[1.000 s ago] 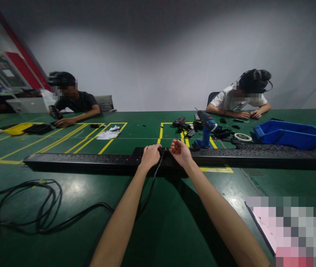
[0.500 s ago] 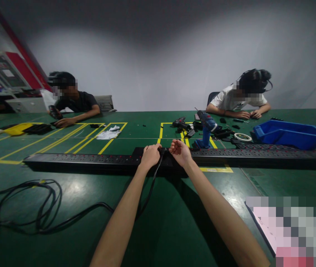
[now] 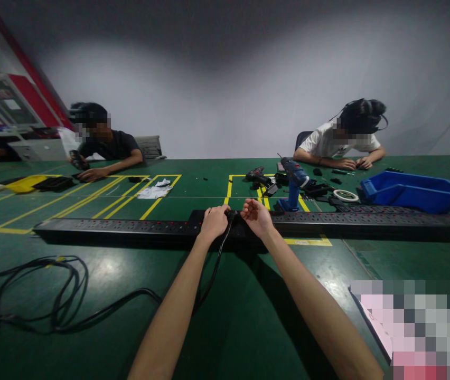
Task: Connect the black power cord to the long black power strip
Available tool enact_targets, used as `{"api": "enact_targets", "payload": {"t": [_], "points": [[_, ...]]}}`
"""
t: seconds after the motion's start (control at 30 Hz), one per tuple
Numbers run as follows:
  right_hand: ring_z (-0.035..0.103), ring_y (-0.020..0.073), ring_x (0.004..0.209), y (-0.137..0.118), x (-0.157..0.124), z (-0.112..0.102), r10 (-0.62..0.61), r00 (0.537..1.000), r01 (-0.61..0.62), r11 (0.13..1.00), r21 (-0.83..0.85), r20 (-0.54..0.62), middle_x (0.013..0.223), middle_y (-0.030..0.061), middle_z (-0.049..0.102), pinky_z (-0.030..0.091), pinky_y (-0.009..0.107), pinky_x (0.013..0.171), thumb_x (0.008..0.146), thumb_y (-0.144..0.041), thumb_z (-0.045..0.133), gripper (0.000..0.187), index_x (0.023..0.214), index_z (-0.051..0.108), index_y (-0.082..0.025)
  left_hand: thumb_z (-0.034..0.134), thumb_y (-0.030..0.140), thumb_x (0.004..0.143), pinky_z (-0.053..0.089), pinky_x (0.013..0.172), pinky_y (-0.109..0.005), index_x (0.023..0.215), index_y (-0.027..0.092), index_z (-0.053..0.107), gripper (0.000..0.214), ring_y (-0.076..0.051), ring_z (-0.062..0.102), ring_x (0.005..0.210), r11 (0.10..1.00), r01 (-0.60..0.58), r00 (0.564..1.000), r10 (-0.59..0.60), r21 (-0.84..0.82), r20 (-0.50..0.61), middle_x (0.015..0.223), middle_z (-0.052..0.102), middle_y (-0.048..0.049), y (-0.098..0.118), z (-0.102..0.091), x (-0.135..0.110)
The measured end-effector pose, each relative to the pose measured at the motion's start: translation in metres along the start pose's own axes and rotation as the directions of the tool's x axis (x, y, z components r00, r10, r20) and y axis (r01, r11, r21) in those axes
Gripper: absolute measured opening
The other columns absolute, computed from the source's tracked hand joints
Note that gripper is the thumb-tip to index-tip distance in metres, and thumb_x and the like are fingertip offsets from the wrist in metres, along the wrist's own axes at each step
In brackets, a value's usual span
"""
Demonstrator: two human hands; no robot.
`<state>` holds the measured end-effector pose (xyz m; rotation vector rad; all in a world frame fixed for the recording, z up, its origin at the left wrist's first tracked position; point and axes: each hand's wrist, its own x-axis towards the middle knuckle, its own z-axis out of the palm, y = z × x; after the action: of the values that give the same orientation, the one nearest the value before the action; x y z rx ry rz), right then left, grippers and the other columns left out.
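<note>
A long black power strip (image 3: pixel 122 226) with rows of sockets and small red marks lies across the table, with a wider block at its middle. Over that block, my left hand (image 3: pixel 214 221) rests with fingers curled and fingertips at the end of a black power cable (image 3: pixel 220 256). The cable runs down between my forearms. Just right of the cable end is my right hand (image 3: pixel 257 216), palm turned inward and fingers curled together. Whatever its fingertips may pinch is too small or hidden to make out.
Loops of cable (image 3: pixel 56 295) lie at left. Behind the strip stand a blue cordless drill (image 3: pixel 295 177), a second drill (image 3: pixel 257 174), a white ring (image 3: pixel 346 196) and a blue bin (image 3: pixel 415 191). White papers (image 3: pixel 154 190) lie left of centre. Two people sit across the table.
</note>
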<state>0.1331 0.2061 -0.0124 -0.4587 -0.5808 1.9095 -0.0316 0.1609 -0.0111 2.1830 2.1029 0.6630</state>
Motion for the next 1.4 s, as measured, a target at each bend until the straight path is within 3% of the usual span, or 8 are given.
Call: {"api": "enact_targets", "payload": {"t": [0.17,0.33,0.53,0.67,0.77,0.83,1.07,1.4], "points": [[0.055,0.0097,0.057,0.003,0.002,0.000,-0.023,0.999,0.026,0.996,-0.089,0.033,0.066,0.0005,0.060,0.048,0.021,0.057,0.084,-0.026,0.057,0.012,0.082,0.064,-0.017,0.037,0.013,0.091,0.035,0.105,-0.041,0.114,0.026,0.060,0.035,-0.023,0.058,0.112,1.000,0.003,1.000,-0.003,0.015,-0.003,0.116,0.068,-0.0042,0.000,0.000,0.000],[0.054,0.0093,0.057,0.010,0.000,0.005,-0.084,0.992,0.115,0.920,-0.375,0.097,0.066,0.0001,0.060,0.045,0.020,0.053,0.075,-0.032,0.065,0.017,0.080,0.064,-0.016,0.039,0.014,0.091,0.035,0.105,-0.041,0.115,0.027,0.061,0.035,-0.023,0.058,0.113,0.999,0.017,1.000,-0.017,0.040,0.005,0.116,0.069,-0.0039,0.003,-0.002,0.000],[0.048,0.0082,0.048,0.022,0.003,0.012,-0.133,0.987,0.160,0.719,-0.676,0.092,0.064,-0.0019,0.058,0.036,0.018,0.040,0.074,-0.031,0.062,0.015,0.081,0.058,-0.018,0.043,0.016,0.090,0.036,0.103,-0.039,0.114,0.028,0.061,0.032,-0.023,0.058,0.113,0.997,0.033,0.999,-0.034,0.070,0.022,0.117,0.069,-0.0049,0.005,-0.005,-0.001],[0.043,0.0080,0.039,0.027,0.007,0.013,-0.170,0.985,0.112,0.499,-0.859,0.029,0.055,-0.0055,0.053,0.029,0.018,0.034,0.076,-0.028,0.061,0.012,0.079,0.052,-0.022,0.041,0.015,0.090,0.037,0.102,-0.039,0.111,0.028,0.063,0.033,-0.024,0.060,0.112,0.997,0.025,1.000,-0.025,0.069,0.006,0.113,0.070,-0.0053,0.005,-0.007,-0.002],[0.043,0.0088,0.037,0.028,0.009,0.013,-0.223,0.975,0.066,0.343,-0.937,-0.012,0.051,-0.0067,0.052,0.028,0.019,0.035,0.074,-0.025,0.065,0.019,0.079,0.047,-0.024,0.041,0.014,0.090,0.038,0.101,-0.039,0.110,0.028,0.064,0.034,-0.024,0.060,0.111,0.998,0.027,1.000,-0.027,0.056,0.008,0.112,0.071,-0.0055,0.005,-0.008,-0.002],[0.044,0.0097,0.035,0.028,0.008,0.013,-0.226,0.974,0.055,0.308,-0.950,-0.016,0.049,-0.0068,0.053,0.030,0.020,0.035,0.074,-0.024,0.067,0.023,0.083,0.046,-0.024,0.041,0.014,0.090,0.038,0.101,-0.039,0.110,0.028,0.065,0.034,-0.023,0.060,0.111,0.998,0.035,0.999,-0.036,0.047,0.013,0.112,0.071,-0.0056,0.005,-0.008,-0.002],[0.053,0.0126,0.035,0.024,0.005,0.016,-0.063,0.997,-0.006,0.492,-0.871,-0.043,0.047,-0.0065,0.057,0.033,0.018,0.032,0.075,-0.020,0.072,0.036,0.100,0.046,-0.022,0.039,0.015,0.091,0.039,0.100,-0.039,0.114,0.028,0.066,0.037,-0.024,0.061,0.111,0.997,0.054,0.999,-0.054,0.053,-0.005,0.112,0.071,-0.0060,0.006,-0.006,0.000],[0.040,0.0049,0.033,0.020,-0.001,0.022,-0.049,0.993,-0.049,0.663,-0.747,-0.109,0.049,-0.0080,0.054,0.025,0.013,0.031,0.074,-0.015,0.070,0.031,0.084,0.042,-0.021,0.042,0.017,0.089,0.040,0.100,-0.039,0.112,0.028,0.066,0.035,-0.024,0.062,0.107,0.997,0.052,0.998,-0.051,0.053,-0.022,0.110,0.072,-0.0054,0.005,-0.005,-0.001]]}}
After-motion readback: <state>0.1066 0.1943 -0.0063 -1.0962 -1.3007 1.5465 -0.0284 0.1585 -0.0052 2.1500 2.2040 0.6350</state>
